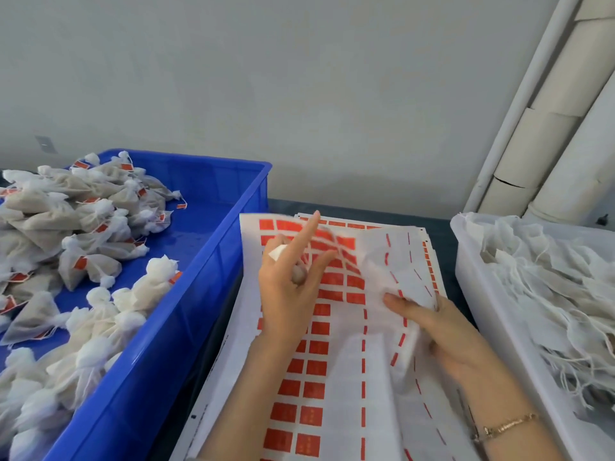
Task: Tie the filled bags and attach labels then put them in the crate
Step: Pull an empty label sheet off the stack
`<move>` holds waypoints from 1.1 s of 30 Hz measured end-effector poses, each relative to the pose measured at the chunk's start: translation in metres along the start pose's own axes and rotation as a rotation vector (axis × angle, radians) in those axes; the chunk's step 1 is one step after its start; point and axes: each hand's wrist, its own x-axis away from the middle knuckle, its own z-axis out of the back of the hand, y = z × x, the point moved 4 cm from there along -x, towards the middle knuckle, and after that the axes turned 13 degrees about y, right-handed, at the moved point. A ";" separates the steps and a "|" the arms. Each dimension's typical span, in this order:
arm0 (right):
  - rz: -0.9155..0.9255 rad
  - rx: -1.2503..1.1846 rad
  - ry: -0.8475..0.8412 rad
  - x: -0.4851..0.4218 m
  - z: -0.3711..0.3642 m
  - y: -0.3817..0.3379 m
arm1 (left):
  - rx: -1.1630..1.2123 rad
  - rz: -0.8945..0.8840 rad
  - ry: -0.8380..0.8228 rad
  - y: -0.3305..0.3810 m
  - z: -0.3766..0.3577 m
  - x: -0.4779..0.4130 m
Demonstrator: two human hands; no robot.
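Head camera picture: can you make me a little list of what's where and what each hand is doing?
blue crate: left side, holds tied bags with red labels
label sheet: middle, rows of red labels
left hand: above the labels, index finger straight
right hand: pinches the lifted sheet
white tray: right side, holds loose bags

Blue crate [213, 247], left part offscreen.
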 end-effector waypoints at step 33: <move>-0.297 -0.521 0.039 -0.024 -0.012 0.036 | -0.435 -0.032 -0.579 -0.021 -0.020 0.016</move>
